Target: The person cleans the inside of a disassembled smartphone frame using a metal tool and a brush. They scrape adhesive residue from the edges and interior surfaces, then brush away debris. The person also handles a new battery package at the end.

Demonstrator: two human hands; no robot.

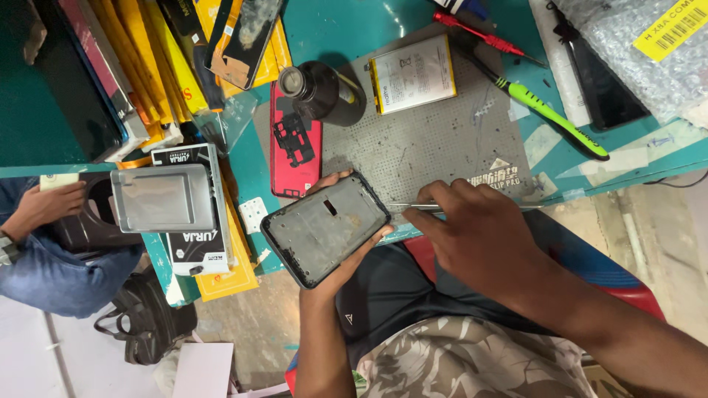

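Left hand [341,254] cradles a stripped phone frame [325,228] from beneath, fingers curled round its edges, holding it tilted over the near edge of the grey work mat [435,140]. Just right of the frame, the right hand [479,232] is closed round thin metal tweezers [413,207] whose tips point toward the frame's side. Further back on the mat lie a dark bottle [321,91], a phone battery [412,74] and a green-handled screwdriver [549,114].
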